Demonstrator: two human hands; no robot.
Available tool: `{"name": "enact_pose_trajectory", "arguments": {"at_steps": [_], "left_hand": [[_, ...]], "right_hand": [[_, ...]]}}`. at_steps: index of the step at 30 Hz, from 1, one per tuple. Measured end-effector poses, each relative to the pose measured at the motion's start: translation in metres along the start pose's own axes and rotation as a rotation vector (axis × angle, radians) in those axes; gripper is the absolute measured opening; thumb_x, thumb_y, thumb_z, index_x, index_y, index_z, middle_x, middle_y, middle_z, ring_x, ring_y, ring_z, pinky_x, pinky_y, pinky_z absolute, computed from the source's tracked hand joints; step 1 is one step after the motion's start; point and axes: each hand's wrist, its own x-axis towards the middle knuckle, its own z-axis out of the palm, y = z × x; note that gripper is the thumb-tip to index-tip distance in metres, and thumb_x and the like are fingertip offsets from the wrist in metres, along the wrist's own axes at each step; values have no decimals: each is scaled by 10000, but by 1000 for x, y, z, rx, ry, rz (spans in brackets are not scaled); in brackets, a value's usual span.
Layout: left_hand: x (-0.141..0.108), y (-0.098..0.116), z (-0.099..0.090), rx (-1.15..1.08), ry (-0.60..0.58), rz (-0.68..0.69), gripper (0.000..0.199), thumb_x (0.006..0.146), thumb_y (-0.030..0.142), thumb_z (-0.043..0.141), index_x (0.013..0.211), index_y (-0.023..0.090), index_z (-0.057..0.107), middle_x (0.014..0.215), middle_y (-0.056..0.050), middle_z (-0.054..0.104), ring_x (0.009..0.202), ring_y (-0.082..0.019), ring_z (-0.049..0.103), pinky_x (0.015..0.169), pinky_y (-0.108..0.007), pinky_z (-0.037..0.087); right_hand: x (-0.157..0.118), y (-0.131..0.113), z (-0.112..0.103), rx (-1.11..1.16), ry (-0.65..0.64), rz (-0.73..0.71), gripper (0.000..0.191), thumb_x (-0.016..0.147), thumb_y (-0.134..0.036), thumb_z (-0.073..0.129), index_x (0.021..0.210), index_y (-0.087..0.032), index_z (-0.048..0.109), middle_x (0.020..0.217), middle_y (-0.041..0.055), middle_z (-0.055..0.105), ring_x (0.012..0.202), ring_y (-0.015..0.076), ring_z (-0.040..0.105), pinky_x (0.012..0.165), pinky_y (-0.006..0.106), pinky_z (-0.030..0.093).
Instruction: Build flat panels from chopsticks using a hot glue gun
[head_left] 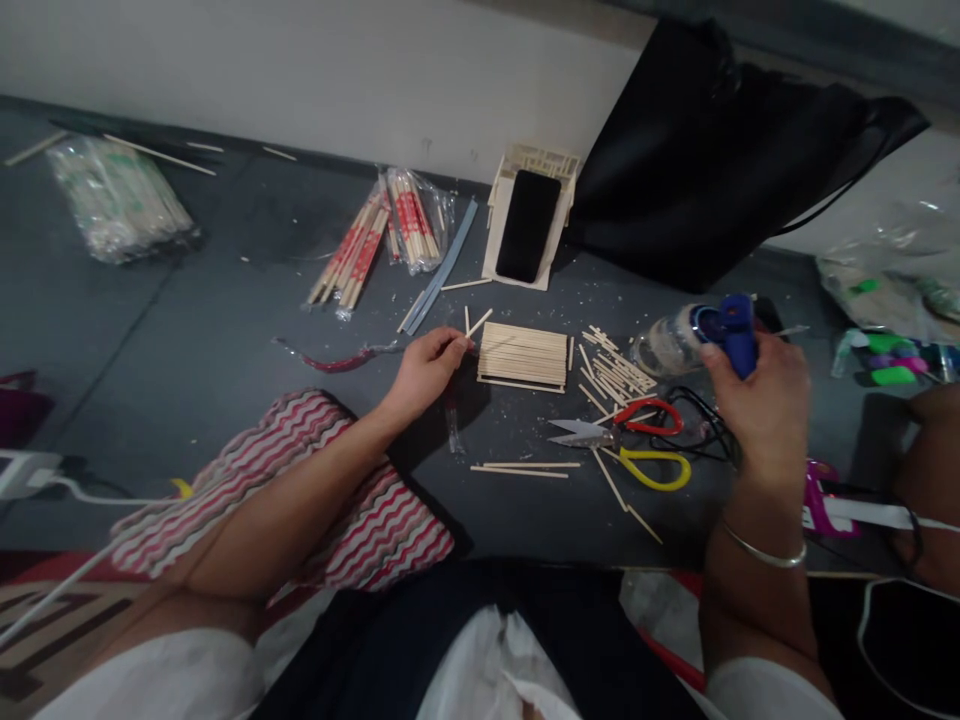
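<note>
My left hand pinches short thin wooden sticks between thumb and fingertips. Right beside it lies a flat panel of wooden sticks, laid side by side. On the right, my right hand is wrapped round a blue glue gun, whose front end points into or over a clear jar; the nozzle is hidden. A pile of cut sticks lies between panel and jar. Scissors with one red and one yellow handle lie open below the pile.
Behind the panel a black phone leans on a stick-built stand. Packaged chopsticks lie at the back, a larger bundle at far left. A black bag stands against the wall. Striped cloth covers the front edge; a black cable runs near the scissors.
</note>
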Motion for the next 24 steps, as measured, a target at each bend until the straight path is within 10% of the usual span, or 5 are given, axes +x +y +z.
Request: {"name": "enact_pose_trajectory", "arguments": {"at_steps": [5, 10, 14, 24], "left_hand": [[1, 0, 2, -138, 29, -54, 181, 802, 324, 548, 773, 176, 648, 538, 62, 413, 477, -100, 329, 466, -235, 254], [1, 3, 1, -174, 42, -94, 155, 779, 312, 583, 750, 177, 653, 539, 56, 437, 470, -95, 339, 450, -229, 239], [2, 6, 1, -217, 46, -137, 141, 778, 303, 594, 742, 176, 646, 517, 62, 420, 456, -91, 327, 446, -229, 236], [1, 8, 2, -236, 50, -149, 143, 767, 301, 583, 737, 178, 651, 522, 60, 435, 456, -89, 326, 430, -227, 222]], "right_hand": [[-12, -19, -17, 318, 74, 34, 292, 813, -495, 670, 883, -212, 672, 857, 111, 685, 862, 327, 687, 870, 544, 534], [-43, -66, -13, 845, -508, -152, 286, 842, -502, 696, 876, -219, 727, 825, 47, 774, 686, 223, 718, 668, 362, 591], [-51, -94, 13, 796, -717, -329, 350, 902, -529, 625, 929, -206, 758, 867, 52, 799, 801, 248, 753, 754, 361, 599], [-63, -99, 50, 639, -692, -451, 394, 958, -506, 566, 1160, -211, 732, 1084, 89, 794, 1003, 276, 743, 876, 380, 580]]}}
